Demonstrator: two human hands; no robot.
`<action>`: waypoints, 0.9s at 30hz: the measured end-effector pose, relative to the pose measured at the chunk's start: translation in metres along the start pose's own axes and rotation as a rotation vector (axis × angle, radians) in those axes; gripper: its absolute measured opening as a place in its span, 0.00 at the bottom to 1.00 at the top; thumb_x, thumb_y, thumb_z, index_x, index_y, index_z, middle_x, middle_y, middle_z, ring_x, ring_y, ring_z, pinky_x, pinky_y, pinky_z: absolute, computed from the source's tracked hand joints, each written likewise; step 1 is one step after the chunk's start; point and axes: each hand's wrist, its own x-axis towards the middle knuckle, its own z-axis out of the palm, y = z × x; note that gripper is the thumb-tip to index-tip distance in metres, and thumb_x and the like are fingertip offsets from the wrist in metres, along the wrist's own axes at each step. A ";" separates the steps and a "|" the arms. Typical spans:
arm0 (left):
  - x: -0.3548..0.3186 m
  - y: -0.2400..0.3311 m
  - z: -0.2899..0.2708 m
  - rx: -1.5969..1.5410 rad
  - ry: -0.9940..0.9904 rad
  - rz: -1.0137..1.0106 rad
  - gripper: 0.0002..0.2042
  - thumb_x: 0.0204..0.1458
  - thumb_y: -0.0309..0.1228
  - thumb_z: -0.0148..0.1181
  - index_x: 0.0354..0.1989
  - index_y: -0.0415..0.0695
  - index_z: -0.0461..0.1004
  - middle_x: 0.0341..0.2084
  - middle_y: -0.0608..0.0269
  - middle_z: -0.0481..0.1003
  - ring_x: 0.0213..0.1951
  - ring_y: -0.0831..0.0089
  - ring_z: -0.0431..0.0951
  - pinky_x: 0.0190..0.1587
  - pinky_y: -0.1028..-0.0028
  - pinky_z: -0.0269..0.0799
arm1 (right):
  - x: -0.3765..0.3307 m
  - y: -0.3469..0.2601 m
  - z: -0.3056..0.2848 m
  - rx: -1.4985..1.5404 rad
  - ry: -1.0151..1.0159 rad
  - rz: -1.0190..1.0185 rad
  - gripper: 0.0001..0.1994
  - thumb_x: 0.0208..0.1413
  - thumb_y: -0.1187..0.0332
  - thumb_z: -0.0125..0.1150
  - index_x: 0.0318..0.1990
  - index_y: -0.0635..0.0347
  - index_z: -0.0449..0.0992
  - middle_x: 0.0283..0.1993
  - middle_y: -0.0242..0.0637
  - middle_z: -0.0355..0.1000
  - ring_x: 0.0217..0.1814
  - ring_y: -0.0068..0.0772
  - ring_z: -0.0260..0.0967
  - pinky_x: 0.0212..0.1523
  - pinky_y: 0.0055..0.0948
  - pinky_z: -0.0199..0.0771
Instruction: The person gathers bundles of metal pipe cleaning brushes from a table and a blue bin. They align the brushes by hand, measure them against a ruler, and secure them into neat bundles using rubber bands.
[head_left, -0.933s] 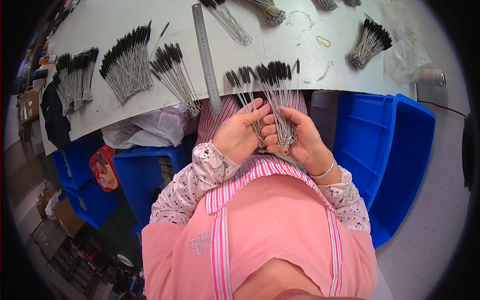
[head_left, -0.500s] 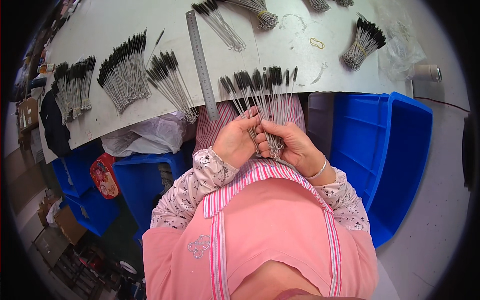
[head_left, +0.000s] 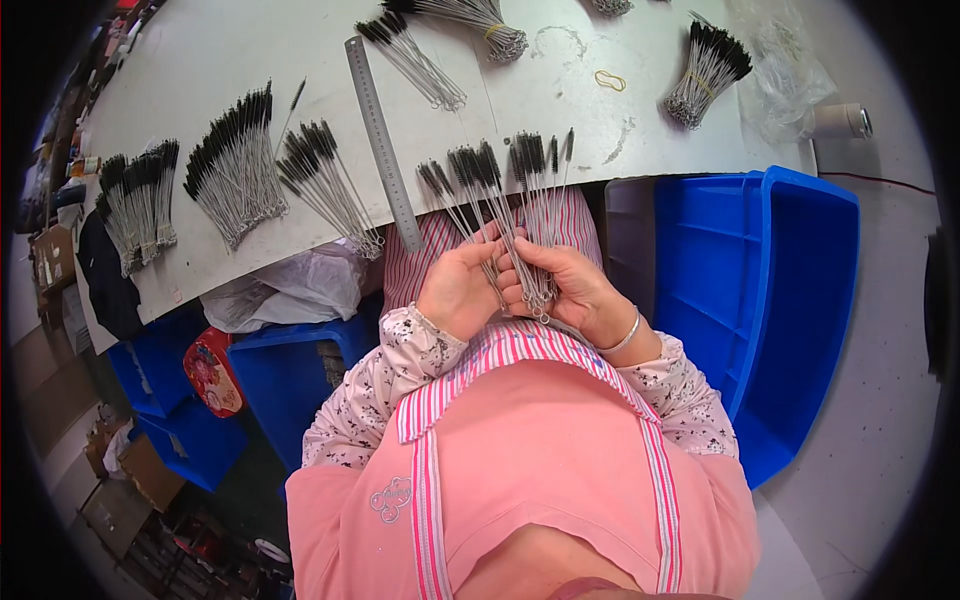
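Close to my lap, both hands are closed around thin wire brushes with black bristle tips and looped ends. My left hand (head_left: 460, 285) grips a few brushes (head_left: 437, 185) on the left side, fingers partly behind the wires. The larger share of brushes (head_left: 535, 290) is in my right hand (head_left: 580, 288), thumb pressed across the wires. Bristle ends point away from me, fanned into groups with a gap between them; the loops gather below my fingers. Exactly which wires each hand holds in the middle cannot be made out.
On the white table (head_left: 530, 95) lie a steel ruler (head_left: 383, 145), several brush piles (head_left: 237, 170), a banded brush bundle (head_left: 705, 80) and a yellow rubber band (head_left: 610, 80). A blue bin (head_left: 710, 270) stands at my right; another blue bin (head_left: 285, 385) is under the table's left side.
The brushes in my hands have spread into more distinct groups, with a wider gap near the right. The whole view has shifted slightly; both hands keep their grip.
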 end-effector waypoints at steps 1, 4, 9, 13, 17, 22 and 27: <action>0.005 -0.001 -0.009 -0.010 -0.031 -0.002 0.10 0.56 0.25 0.38 0.46 0.46 0.59 0.35 0.63 0.69 0.35 0.69 0.70 0.40 0.66 0.69 | 0.000 0.000 -0.001 -0.014 0.013 -0.003 0.15 0.59 0.59 0.50 0.36 0.66 0.71 0.25 0.39 0.72 0.21 0.31 0.71 0.22 0.27 0.76; 0.014 -0.005 -0.025 -0.049 -0.131 -0.001 0.10 0.56 0.25 0.37 0.46 0.45 0.59 0.36 0.62 0.70 0.36 0.68 0.70 0.42 0.65 0.69 | 0.007 0.002 -0.012 -0.079 0.031 -0.027 0.15 0.58 0.59 0.51 0.36 0.66 0.71 0.25 0.37 0.72 0.20 0.29 0.71 0.21 0.27 0.75; 0.016 -0.008 -0.019 0.062 0.006 0.040 0.09 0.53 0.26 0.40 0.42 0.45 0.63 0.28 0.64 0.69 0.29 0.70 0.70 0.33 0.66 0.69 | 0.020 0.008 -0.027 -0.293 0.093 -0.138 0.17 0.56 0.56 0.53 0.36 0.65 0.73 0.25 0.36 0.72 0.23 0.26 0.72 0.23 0.25 0.74; 0.023 -0.011 -0.019 0.111 0.128 0.080 0.08 0.54 0.31 0.47 0.41 0.45 0.66 0.28 0.65 0.69 0.32 0.71 0.70 0.36 0.65 0.68 | 0.026 0.016 -0.024 -0.303 0.146 -0.230 0.17 0.56 0.56 0.54 0.37 0.65 0.74 0.27 0.36 0.73 0.27 0.24 0.72 0.27 0.24 0.73; 0.027 -0.012 -0.032 0.346 0.060 0.097 0.12 0.53 0.38 0.53 0.39 0.44 0.70 0.29 0.65 0.72 0.30 0.72 0.73 0.33 0.71 0.71 | 0.026 0.014 -0.034 -0.294 -0.007 -0.100 0.18 0.58 0.57 0.51 0.37 0.67 0.73 0.30 0.40 0.74 0.29 0.29 0.73 0.29 0.27 0.75; 0.030 -0.001 -0.042 0.216 -0.384 -0.162 0.17 0.54 0.39 0.51 0.46 0.40 0.68 0.34 0.59 0.74 0.28 0.71 0.76 0.33 0.72 0.74 | 0.007 0.002 -0.021 -0.161 -0.266 0.075 0.20 0.60 0.56 0.46 0.38 0.70 0.72 0.32 0.46 0.74 0.30 0.40 0.75 0.29 0.32 0.78; 0.016 0.008 0.004 0.189 -0.206 -0.266 0.19 0.56 0.35 0.46 0.52 0.37 0.64 0.39 0.57 0.73 0.36 0.71 0.76 0.41 0.69 0.75 | -0.004 -0.004 -0.008 -0.022 -0.253 0.160 0.20 0.60 0.58 0.42 0.40 0.71 0.71 0.32 0.49 0.74 0.30 0.44 0.75 0.29 0.37 0.79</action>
